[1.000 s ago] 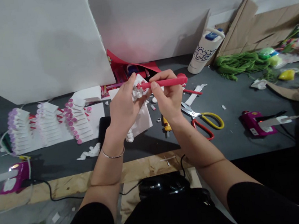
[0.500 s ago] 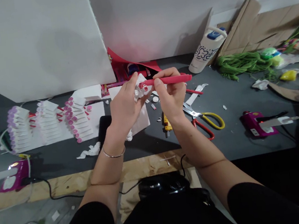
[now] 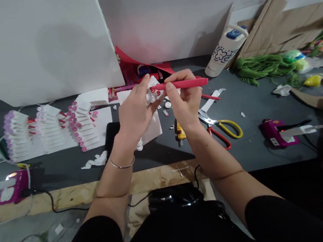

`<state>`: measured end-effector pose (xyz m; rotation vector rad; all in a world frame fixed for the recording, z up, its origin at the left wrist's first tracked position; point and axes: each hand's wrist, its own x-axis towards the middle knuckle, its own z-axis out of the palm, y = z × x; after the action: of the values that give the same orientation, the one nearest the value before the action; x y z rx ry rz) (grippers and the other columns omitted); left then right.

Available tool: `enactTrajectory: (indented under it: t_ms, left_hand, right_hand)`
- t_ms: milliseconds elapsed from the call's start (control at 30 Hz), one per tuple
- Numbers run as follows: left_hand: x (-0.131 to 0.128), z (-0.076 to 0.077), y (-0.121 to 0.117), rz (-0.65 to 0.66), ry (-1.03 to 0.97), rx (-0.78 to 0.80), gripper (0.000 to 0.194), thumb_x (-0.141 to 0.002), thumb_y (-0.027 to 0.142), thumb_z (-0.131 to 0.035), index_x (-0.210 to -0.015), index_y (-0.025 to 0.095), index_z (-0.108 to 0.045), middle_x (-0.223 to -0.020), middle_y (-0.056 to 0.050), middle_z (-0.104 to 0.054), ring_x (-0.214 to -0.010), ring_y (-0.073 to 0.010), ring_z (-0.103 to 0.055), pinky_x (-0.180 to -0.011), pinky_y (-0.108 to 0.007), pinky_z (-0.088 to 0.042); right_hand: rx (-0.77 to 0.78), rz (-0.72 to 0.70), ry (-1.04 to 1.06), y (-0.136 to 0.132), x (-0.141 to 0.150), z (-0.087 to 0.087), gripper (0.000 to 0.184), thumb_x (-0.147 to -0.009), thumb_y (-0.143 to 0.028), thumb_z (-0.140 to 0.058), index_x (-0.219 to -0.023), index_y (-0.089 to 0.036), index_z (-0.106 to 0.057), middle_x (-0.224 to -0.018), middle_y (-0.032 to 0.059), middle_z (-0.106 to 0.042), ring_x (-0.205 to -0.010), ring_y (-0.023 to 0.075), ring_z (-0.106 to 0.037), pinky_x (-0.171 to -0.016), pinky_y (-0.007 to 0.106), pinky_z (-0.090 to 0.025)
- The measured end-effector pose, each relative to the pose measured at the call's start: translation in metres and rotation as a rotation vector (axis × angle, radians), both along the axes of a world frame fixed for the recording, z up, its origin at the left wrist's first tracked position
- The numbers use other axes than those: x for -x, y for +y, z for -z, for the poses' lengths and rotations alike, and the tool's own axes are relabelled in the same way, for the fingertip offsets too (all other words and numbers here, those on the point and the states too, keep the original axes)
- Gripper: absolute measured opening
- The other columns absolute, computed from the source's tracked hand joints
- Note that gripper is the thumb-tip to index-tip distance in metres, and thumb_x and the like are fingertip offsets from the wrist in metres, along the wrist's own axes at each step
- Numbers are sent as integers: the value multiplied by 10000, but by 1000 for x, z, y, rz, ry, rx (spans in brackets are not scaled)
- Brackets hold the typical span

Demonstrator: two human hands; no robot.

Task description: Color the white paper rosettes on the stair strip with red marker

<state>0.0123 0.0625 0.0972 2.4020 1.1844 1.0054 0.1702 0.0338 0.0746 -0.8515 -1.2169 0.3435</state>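
Between the fingers of my left hand (image 3: 134,114) is a small white crumpled paper piece (image 3: 150,97) with red colouring on it. My right hand (image 3: 187,102) is closed round a red marker pen (image 3: 188,83), held almost level, its tip touching or very near the red-marked part. My left fingers hide part of the paper piece. Beneath the hands lie a white sheet (image 3: 152,128), small paper scraps and a yellow tool (image 3: 180,132). Scissors (image 3: 219,123) with one yellow and one red handle lie to the right of my right wrist.
Rows of rolled paper pieces with purple (image 3: 11,131) and pink tips (image 3: 75,127) lie on the left. A white bottle (image 3: 225,52) stands at the back. Green yarn (image 3: 262,67) and a purple power socket (image 3: 279,134) are on the right. A dark phone-like object (image 3: 112,137) lies by my left wrist.
Both hands stay in nearly the same place. The marker has tilted slightly closer to level, and its tip has shifted a little on the paper piece. The camera view has moved slightly.
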Motion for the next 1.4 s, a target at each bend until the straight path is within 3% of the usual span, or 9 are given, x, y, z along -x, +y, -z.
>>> enactTrajectory:
  t_ms: [500, 833, 1067, 1400]
  left_hand:
    - [2, -3, 0, 27, -14, 8, 624, -1019, 572, -694, -1566, 304, -558, -1565, -117, -669, -1442, -352, -646, -1190, -515, -562]
    - [4, -3, 1, 36, -14, -13, 629, -1015, 513, -718, -1578, 287, -552, -1581, -132, -657, -1435, -340, -655, -1187, -508, -561]
    - [5, -2, 2, 29, -19, -16, 639, -1010, 531, -721, -1571, 274, -551, -1570, -142, -664, -1432, -349, -656, -1182, -518, -559]
    - [4, -5, 3, 34, -11, -17, 637, -1012, 552, -713, -1564, 269, -567, -1559, -144, -674, -1417, -347, -671, -1175, -507, -568]
  right_hand:
    - [-10, 32, -26, -1, 2, -2, 296, -1028, -574, -636, -974, -286, -675, -914, -16, -648, -894, 156, -716, -865, 400, -622]
    - [-13, -32, -9, 0, 3, 1, 253, -1028, -522, -652, -993, -273, -678, -931, -21, -651, -889, 145, -718, -859, 383, -631]
    - [-67, 55, -42, 0, 3, -1, 223, -1035, -480, -646, -969, -269, -679, -911, -33, -651, -819, 122, -694, -761, 331, -597]
    - [-44, 1, -39, 2, -3, 0, 221, -1026, -484, -660, -973, -271, -685, -917, -31, -637, -816, 124, -681, -785, 350, -586]
